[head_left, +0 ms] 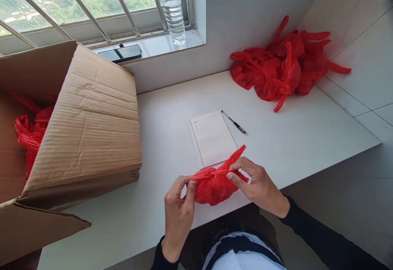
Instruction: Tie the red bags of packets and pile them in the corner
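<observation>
A red plastic bag, gathered and twisted at its top, is held between my two hands near the table's front edge. My left hand pinches the bag's left end between thumb and fingers. On the other side, my right hand grips the plastic near the knot, thumb and forefinger closed on it. One handle end of the bag sticks up to the right, past my right fingers. What the bag contains is hidden. Just beyond it lies an open notebook with a few small marks at the top, and a black pen rests beside it.
An open cardboard box with red bags inside stands at the left, one flap jutting over the white table. Several tied red bags are piled in the back right corner. A phone and water bottle occupy the windowsill.
</observation>
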Demonstrator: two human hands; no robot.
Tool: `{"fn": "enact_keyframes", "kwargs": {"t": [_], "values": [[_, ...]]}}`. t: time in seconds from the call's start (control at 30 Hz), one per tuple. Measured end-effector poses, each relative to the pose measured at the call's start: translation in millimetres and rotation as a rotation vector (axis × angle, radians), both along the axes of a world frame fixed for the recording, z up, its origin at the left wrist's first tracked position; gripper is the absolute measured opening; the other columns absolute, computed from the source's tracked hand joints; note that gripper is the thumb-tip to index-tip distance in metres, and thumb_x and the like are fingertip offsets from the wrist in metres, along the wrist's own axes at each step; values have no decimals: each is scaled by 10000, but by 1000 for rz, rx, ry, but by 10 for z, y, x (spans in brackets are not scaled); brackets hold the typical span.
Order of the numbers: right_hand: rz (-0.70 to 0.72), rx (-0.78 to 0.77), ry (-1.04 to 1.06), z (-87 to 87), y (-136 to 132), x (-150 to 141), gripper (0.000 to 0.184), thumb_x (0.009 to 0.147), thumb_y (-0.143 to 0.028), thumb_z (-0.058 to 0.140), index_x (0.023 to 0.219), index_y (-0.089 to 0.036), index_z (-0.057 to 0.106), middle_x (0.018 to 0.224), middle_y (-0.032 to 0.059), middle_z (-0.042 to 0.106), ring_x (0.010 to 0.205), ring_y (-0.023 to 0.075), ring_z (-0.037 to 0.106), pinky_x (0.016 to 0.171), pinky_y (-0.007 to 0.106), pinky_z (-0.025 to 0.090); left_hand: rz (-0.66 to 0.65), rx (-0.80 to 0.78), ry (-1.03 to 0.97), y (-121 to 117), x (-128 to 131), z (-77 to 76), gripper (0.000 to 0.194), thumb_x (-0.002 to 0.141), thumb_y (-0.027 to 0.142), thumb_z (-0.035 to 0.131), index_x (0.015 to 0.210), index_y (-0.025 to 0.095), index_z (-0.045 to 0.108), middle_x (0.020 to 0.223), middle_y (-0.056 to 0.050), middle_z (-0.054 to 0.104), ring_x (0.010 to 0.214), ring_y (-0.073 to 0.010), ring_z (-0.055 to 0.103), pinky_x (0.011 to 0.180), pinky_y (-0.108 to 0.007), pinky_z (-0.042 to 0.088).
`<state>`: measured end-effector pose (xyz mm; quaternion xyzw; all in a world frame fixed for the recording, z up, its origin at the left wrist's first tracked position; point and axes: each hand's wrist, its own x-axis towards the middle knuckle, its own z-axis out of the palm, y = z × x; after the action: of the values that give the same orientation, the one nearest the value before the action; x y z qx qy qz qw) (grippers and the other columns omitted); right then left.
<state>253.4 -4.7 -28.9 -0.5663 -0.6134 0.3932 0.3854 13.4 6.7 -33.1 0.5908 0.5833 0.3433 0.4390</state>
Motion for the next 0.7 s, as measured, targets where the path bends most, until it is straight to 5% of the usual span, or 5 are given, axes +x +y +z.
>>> {"fn": "enact_keyframes", "kwargs": {"t": [0.17,0.3,0.43,0.53,0.7], "values": [[-63,-200,10,-16,-16,205,162,1031,-442,555,1054,-297,625,1049,-19,669,951,189,606,782,309,488,96,-74,-26,-3,-228,-23,281,1025,437,546,1191,264,693,1076,-31,729,946,-191,661,778,-278,521],[-15,-118,-15,25,3,83,284,990,-476,623,1226,-320,590,1139,-8,664,1028,206,600,922,351,476,16,34,4,-35,-89,57,456,991,379,616,1437,373,522,1409,-27,576,1245,-213,576,979,-317,511],[11,-12,-56,29,54,-56,157,1016,-416,591,1083,-282,638,1040,9,678,1000,221,591,872,358,482,-48,213,119,0,32,91,244,942,296,697,1183,338,699,1205,-19,628,1128,-191,609,892,-281,519],[-76,-65,14,15,65,8,165,1029,-417,562,1021,-266,628,986,11,652,941,214,595,821,345,480,114,197,85,36,-56,46,63,945,313,692,989,281,724,1050,-12,671,1009,-185,641,884,-291,504],[-195,-229,178,-13,27,174,239,1039,-501,512,1071,-271,568,1019,8,621,925,206,607,787,322,505,281,116,-39,41,-205,58,188,990,390,609,1111,269,688,1172,-41,685,1136,-229,644,1002,-351,487]]}}
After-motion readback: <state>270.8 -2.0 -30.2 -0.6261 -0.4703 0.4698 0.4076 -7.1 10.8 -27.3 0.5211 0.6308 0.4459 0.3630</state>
